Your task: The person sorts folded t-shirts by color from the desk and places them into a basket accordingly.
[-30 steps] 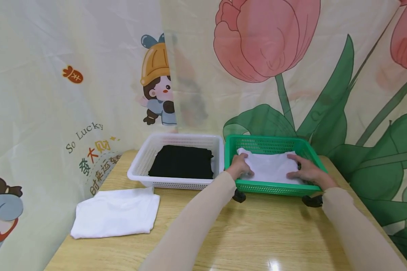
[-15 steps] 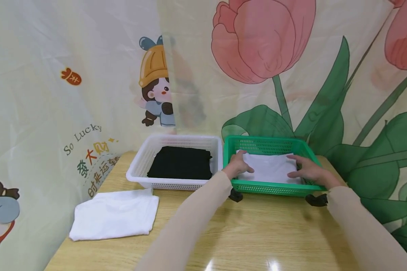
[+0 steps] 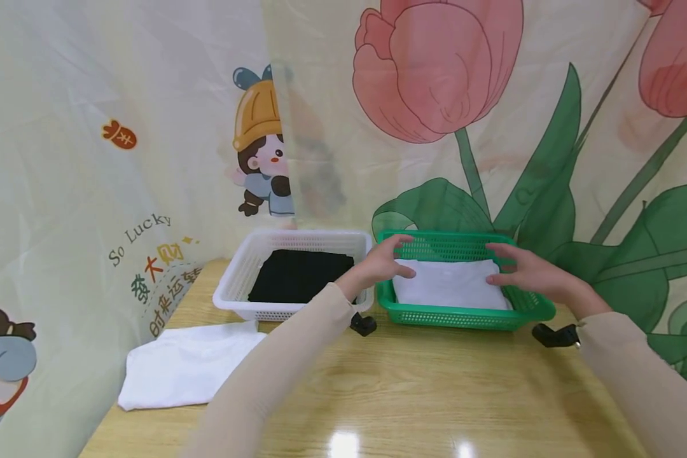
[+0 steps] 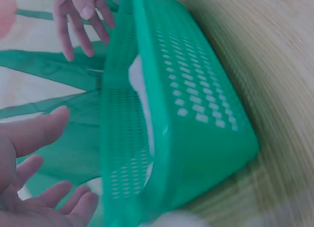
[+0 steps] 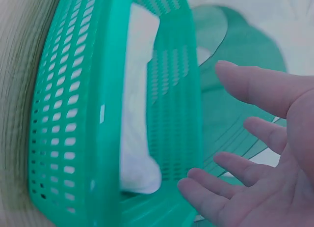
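Note:
A folded white garment (image 3: pixel 451 285) lies inside the green basket (image 3: pixel 464 317) on the right of the table. My left hand (image 3: pixel 378 262) hovers over the basket's left end with fingers spread, holding nothing. Above its right end is my right hand (image 3: pixel 529 272), fingers apart and likewise holding nothing. In the left wrist view the left hand (image 4: pixel 44 178) shows off the basket's rim, clear of the cloth. The right wrist view has the right hand (image 5: pixel 265 158) beside the basket, palm and fingers relaxed.
To the left of the green basket stands a white basket (image 3: pixel 235 299) with folded black cloth (image 3: pixel 300 273) inside. Another folded white garment (image 3: pixel 177 362) lies at the table's left, partly behind my left sleeve. A printed curtain (image 3: pixel 332 127) hangs behind the wooden table (image 3: pixel 435 388).
Both hands have let go of the white garment and risen out of the green basket. The left hand has moved left, the right hand slightly right. The garment stays in the basket.

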Available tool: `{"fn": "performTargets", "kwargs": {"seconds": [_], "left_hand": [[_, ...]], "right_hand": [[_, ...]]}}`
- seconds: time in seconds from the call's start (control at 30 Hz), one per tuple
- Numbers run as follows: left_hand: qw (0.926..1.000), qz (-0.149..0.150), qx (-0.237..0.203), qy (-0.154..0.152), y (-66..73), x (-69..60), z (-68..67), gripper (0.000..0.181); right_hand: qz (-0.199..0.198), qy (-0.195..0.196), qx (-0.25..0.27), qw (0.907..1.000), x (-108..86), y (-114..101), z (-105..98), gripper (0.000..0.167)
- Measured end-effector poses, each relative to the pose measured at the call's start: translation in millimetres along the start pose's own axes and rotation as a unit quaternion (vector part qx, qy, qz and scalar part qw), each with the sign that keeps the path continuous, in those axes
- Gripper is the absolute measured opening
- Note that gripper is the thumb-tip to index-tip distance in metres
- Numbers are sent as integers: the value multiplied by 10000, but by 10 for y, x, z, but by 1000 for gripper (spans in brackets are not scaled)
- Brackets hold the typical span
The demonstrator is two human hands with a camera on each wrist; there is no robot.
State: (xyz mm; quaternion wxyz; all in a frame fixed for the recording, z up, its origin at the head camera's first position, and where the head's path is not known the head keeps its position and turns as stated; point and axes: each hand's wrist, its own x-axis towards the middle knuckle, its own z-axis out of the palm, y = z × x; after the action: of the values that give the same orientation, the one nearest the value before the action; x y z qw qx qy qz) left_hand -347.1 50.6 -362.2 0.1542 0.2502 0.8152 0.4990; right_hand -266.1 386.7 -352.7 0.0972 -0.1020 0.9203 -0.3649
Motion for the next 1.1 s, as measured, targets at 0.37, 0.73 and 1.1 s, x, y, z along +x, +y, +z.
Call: {"fn": "performTargets", "kwargs": {"seconds": [0.37, 0.73, 1.1], "left_hand": [[9984, 373, 407, -84, -74, -731, -756, 82], [9951, 647, 703, 255, -341, -1497, -1229, 82], [9944, 694, 651, 458, -751, -2143, -1607, 78]], "right_hand": [[-441, 189, 67, 9988, -289, -444, 105, 89], [-1119, 507, 512, 9911, -595, -622, 487, 80], [-1249, 529, 1277, 9825, -659, -820, 1027, 77]]}}
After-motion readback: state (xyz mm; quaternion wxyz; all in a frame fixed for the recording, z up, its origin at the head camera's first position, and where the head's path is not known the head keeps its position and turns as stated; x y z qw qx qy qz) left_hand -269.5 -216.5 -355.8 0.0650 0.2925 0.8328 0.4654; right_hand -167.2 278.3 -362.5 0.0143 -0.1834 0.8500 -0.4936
